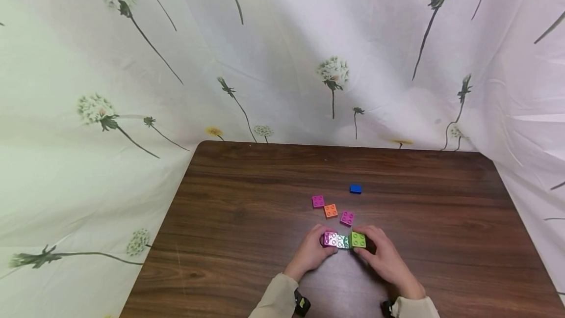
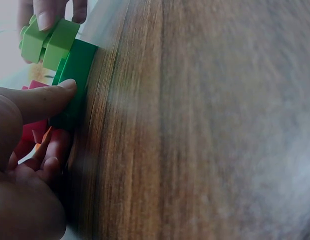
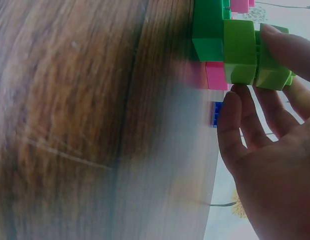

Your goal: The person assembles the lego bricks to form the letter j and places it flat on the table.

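My left hand [image 1: 311,251] grips a long dark green brick [image 2: 84,60] lying on the table, its thumb against the side. A pink brick [image 1: 330,239] sits on the left end of that green brick. Two stacked light green bricks [image 3: 239,52] are at its right end, where my right hand [image 1: 383,255] pinches the upper one between thumb and fingers. In the left wrist view the light green pair looks slightly tilted against the dark green brick; whether the studs are joined, I cannot tell.
Beyond the hands lie loose bricks on the brown wooden table [image 1: 247,195]: a magenta one [image 1: 318,201], an orange one [image 1: 330,211], another magenta one [image 1: 347,218] and, farther back, a blue one [image 1: 355,189]. A flower-printed cloth [image 1: 282,63] hangs behind the table.
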A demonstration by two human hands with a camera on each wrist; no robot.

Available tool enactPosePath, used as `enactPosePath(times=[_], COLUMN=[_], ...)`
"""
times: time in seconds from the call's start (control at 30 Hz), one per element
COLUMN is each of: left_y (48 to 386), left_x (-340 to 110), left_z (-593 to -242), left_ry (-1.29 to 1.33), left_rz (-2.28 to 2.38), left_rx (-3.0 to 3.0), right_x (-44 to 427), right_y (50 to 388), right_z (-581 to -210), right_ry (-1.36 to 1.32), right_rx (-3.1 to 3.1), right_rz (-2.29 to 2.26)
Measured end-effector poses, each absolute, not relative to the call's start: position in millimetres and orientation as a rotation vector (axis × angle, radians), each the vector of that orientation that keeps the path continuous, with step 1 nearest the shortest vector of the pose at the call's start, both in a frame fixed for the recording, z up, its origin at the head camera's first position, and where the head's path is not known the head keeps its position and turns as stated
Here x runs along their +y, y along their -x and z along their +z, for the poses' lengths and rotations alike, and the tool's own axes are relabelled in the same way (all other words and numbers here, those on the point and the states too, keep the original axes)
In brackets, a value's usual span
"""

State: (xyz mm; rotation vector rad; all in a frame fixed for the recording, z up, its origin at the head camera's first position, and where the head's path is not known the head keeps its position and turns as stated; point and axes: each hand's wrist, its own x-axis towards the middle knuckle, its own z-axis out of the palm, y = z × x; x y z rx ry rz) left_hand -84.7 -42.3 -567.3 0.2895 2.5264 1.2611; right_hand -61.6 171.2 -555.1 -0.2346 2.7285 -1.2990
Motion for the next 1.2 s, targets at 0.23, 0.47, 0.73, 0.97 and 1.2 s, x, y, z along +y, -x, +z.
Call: enactPosePath(times=[0.23,0.47,0.73,0.97,1.2], left_y=[84.4,84.4,84.4,84.7,85.7], left_x=[-41.6,-41.1,-41.0,-41.8,-41.6], left_z=[-567.3,-566.8,-568.7,-572.7,-572.8], left_ry=[-0.292,-0.293,-0.294,-0.342,-0.336], left_rz=[1.268,1.277,1.285,1.316,1.308], left_rx=[2.515,2.506,2.509,2.538,2.535], right_x=[172.3,172.2,172.6,172.8,173.8], right_y=[60.9,61.5,62.5,63.2,64.1], right_z=[-556.9,-556.8,-556.1,-559.0,-560.1], right_ry=[0.233,0.181,0.153,0.152,0.179], right_rx=[2.749,2.711,2.688,2.683,2.697], right_rz=[-1.288,-1.305,-1.322,-1.337,-1.339])
